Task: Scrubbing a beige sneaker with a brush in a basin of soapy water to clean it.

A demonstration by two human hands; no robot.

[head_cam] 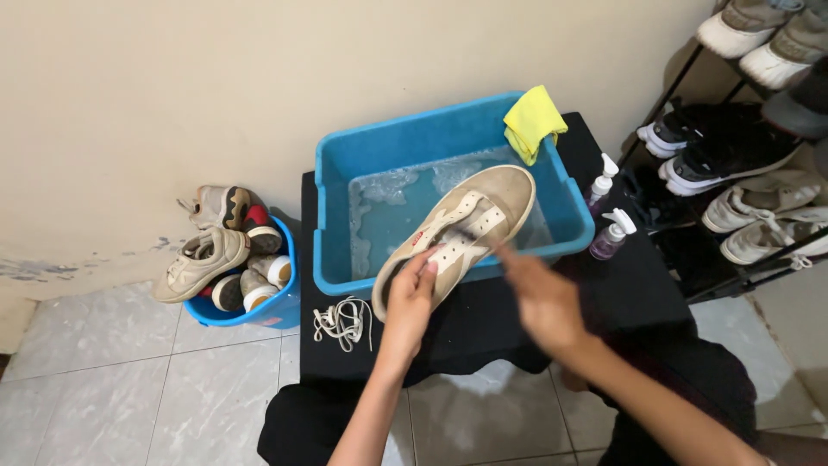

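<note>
The beige shoe (457,233) is clamped in the left hand (412,298); laces (343,321) are removed. The right hand (543,298) is blurred, its finger state indeterminable; scrubbing is judged underway.

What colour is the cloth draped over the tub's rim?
Yellow: the cloth hangs on the blue tub, head view.

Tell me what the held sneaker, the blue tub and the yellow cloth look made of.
Sneaker: tan, matte, likely suede or canvas, with paler stripes.
Blue tub: smooth moulded plastic, slightly glossy.
Yellow cloth: soft folded fabric, possibly microfibre.
The left hand grips the sneaker.
</note>
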